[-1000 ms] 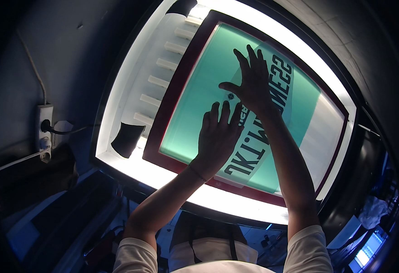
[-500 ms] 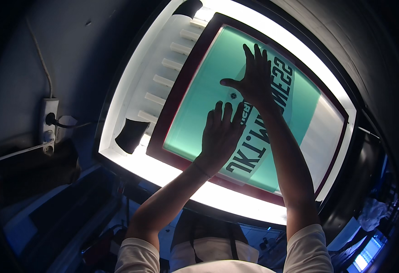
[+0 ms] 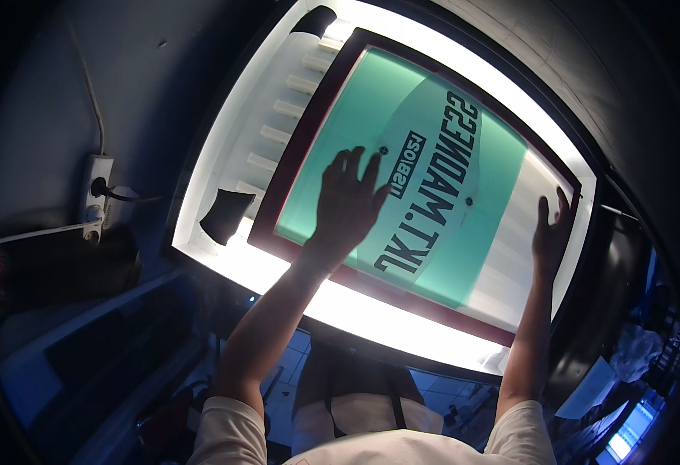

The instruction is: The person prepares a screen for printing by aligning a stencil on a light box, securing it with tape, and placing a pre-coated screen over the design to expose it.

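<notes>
A dark red screen-printing frame (image 3: 300, 149) lies on a lit light table. Most of its mesh is coated green (image 3: 355, 97), with a pale uncoated strip (image 3: 510, 240) along the right. Over the green lies a clear film sheet (image 3: 441, 225) bearing large black mirrored lettering and small round marks. My left hand (image 3: 346, 198) is over the left part of the green area beside the lettering, fingers spread and nothing held; whether it touches is unclear. At the frame's right side my right hand (image 3: 551, 232) has thumb and fingers apart, near the right bar.
White slats (image 3: 276, 108) line the light table's left side, with black pads (image 3: 227, 217) at its corners. A power strip (image 3: 98, 194) with plugged cables hangs on the left wall. At lower right are a crumpled clear bag (image 3: 636, 353) and a glowing screen (image 3: 631, 434).
My right hand has left the lettering and moved right to the frame's edge, uncovering the film. My left hand has shifted slightly left. The view has tilted a little.
</notes>
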### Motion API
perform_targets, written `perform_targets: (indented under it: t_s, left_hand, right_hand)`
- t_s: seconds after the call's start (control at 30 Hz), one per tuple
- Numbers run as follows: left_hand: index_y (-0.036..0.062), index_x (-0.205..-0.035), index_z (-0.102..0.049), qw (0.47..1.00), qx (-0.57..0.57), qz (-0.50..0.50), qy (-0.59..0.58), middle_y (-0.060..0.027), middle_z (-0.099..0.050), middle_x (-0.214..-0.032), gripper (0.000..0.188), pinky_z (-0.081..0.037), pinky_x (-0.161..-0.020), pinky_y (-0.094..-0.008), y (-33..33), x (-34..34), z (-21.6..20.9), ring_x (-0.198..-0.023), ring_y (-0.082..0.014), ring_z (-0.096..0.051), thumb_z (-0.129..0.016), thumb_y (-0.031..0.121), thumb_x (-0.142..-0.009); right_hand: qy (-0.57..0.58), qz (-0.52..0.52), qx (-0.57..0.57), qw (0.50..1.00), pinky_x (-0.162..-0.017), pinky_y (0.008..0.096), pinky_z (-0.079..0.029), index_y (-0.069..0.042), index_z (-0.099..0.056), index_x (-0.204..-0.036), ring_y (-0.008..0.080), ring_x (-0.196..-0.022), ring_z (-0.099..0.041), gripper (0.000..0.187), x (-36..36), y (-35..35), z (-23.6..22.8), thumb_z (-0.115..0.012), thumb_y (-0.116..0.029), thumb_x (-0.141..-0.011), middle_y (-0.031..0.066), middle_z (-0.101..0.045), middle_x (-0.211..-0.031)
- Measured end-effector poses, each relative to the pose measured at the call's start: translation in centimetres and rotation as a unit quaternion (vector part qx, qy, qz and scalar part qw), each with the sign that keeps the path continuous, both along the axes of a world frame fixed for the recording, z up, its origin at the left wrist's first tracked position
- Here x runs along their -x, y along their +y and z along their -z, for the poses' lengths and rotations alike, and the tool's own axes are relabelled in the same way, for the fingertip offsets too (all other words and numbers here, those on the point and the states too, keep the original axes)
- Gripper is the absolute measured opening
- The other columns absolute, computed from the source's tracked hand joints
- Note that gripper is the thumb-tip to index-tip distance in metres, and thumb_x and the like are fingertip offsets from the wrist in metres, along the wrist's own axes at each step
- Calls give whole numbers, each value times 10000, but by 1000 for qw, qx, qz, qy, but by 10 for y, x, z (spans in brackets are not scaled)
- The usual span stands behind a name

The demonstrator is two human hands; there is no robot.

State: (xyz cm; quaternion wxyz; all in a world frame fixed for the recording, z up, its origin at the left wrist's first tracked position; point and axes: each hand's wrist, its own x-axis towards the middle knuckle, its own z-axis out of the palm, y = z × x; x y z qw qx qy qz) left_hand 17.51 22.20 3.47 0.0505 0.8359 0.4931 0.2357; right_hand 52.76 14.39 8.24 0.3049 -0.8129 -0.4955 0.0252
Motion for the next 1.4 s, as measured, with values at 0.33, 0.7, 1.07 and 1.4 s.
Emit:
perform_targets:
  t_s: [0.33, 0.7, 1.07, 1.4]
  left_hand:
    - [3, -1082, -605, 975, 194, -105, 3, -243, -615, -1012, 436, -411, -899, -544, 96, 91, 27, -1009, -437, -543, -401, 363, -945]
    - [-15, -1105, -575, 923, 275, -197, -184, -230, -647, -1032, 498, -470, -849, -436, 83, 79, 5, -956, -364, -629, -505, 438, -911]
    - [-8, -1213, -572, 950, 65, -197, -233, -139, -639, -1126, 385, -459, -866, -350, 43, 83, -21, -1026, -242, -605, -437, 285, -1002]
    - [17, -1300, -519, 880, -142, -182, -415, -123, -620, -1146, 443, -445, -893, -380, 7, 59, -34, -1048, -258, -586, -461, 346, -1009]
  right_hand:
    - [277, 242, 181, 912, -971, 373, -421, 35, -554, -1252, 279, -1167, -556, 608, -139, -137, 51, -528, -477, -926, 175, -592, -1251]
    - [360, 279, 82, 886, -1061, 477, -307, -55, -547, -1217, 298, -1258, -452, 442, -138, -129, 54, -560, -382, -920, 169, -516, -1314]
    - [577, 71, -164, 797, -1033, 390, -355, -10, -496, -1328, 239, -1224, -493, 456, -161, -102, 171, -537, -236, -935, 137, -568, -1267]
    - [588, -28, -314, 745, -639, 247, -382, -101, -619, -1099, 65, -709, -468, 251, -228, -169, 107, -560, -297, -955, -30, -558, -788]
